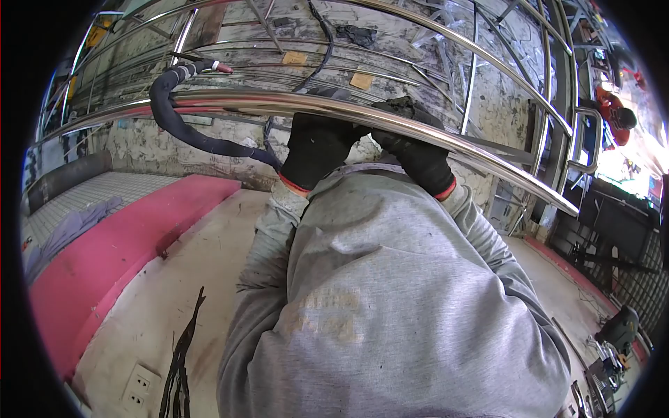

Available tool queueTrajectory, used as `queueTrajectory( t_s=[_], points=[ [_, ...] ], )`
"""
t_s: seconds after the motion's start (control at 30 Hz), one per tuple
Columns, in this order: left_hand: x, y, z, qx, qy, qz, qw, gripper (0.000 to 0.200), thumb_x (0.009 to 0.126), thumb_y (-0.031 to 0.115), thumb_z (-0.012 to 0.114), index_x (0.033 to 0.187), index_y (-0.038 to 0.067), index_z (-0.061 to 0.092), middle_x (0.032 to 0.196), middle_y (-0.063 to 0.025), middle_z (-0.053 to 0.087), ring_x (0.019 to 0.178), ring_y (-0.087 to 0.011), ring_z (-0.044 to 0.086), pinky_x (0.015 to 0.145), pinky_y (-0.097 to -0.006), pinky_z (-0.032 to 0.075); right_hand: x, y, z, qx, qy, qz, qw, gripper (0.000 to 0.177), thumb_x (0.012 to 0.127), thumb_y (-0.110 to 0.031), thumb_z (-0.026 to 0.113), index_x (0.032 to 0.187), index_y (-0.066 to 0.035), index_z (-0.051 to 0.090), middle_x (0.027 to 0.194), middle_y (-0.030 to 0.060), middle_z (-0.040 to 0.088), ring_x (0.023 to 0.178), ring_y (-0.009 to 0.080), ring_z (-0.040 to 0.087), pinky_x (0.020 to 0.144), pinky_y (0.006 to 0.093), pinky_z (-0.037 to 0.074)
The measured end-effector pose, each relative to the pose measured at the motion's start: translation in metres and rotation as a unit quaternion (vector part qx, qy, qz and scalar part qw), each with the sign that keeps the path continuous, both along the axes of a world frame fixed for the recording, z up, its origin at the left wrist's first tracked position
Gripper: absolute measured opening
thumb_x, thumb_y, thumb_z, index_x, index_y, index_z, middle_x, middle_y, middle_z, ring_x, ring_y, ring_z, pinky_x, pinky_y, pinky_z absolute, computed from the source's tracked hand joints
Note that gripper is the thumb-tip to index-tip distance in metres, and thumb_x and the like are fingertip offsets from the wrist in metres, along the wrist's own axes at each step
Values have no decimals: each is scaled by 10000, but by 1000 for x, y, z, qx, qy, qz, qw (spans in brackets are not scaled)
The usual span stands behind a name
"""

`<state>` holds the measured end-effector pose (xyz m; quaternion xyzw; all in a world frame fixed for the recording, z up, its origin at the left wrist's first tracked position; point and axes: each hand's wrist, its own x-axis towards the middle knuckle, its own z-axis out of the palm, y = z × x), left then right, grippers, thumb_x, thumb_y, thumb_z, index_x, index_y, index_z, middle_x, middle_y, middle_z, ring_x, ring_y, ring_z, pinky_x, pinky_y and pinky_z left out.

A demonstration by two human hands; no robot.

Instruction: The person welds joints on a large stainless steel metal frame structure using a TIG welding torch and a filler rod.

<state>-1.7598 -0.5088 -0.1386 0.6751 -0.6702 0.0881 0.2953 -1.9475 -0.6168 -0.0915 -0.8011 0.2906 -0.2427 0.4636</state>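
My left hand [315, 148], in a black glove with a red cuff, is in front of my body, just beneath a polished metal tube [279, 103]. Close beside it, my right hand [418, 155] wears a matching glove and reaches under the same tube, with dark glove fabric showing beyond it. Both hands look closed, their fingertips almost meeting. The tube and the gloves hide whatever is between them. A welding torch [221, 67] lies over the tube to the left, its thick black cable [167, 115] looping down behind my left wrist.
More shiny tubes form a frame [474, 49] ahead, above a stained floor. Two cardboard pieces [294, 58] lie there. A pink padded strip [132, 237] runs along the left, near a wall socket [139, 386]. Tools [608, 359] lie at lower right. A person in orange [614, 118] is far right.
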Motion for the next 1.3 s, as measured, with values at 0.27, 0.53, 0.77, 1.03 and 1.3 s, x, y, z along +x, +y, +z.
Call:
queueTrajectory(
  t_s=[0.27,0.53,0.77,1.03,1.3],
  points=[
    [-3,3,-2,44,-30,22,998,412,1017,494,652,1148,123,776,1090,-72,759,1018,-295,705,931,-471,521,0,0,-1,-80,29,-1,996,383,915,-365,859,1152,-72,792,955,53,802,864,134,748,774,310,592],
    [1,-1,-8,6,0,3,1000,414,1001,491,676,1187,132,763,1167,-72,741,1061,-305,695,948,-485,517,0,-7,2,-9,-11,23,1000,374,936,-308,843,1186,-39,771,1030,95,799,923,179,758,822,314,592],
    [-2,-4,12,58,127,-17,990,375,961,440,727,1222,174,775,1150,-72,739,1106,-304,686,984,-473,514,-24,-22,-5,-148,37,105,983,526,865,-180,827,1348,-73,647,1191,138,678,1046,318,688,891,405,578],
    [2,-4,14,47,75,-39,995,321,899,281,828,1156,95,778,1138,-94,756,1089,-304,714,953,-426,550,-24,-26,-9,-16,25,56,998,429,879,-220,792,1264,-76,669,1099,146,703,954,332,707,817,424,582],
    [2,-9,17,20,150,-47,987,341,875,239,852,1173,92,778,1192,-94,742,1156,-321,680,1006,-443,533,-33,-32,-21,-6,-49,60,997,393,913,-268,800,1213,-37,697,1070,162,750,958,341,727,844,410,585]
  ],
)
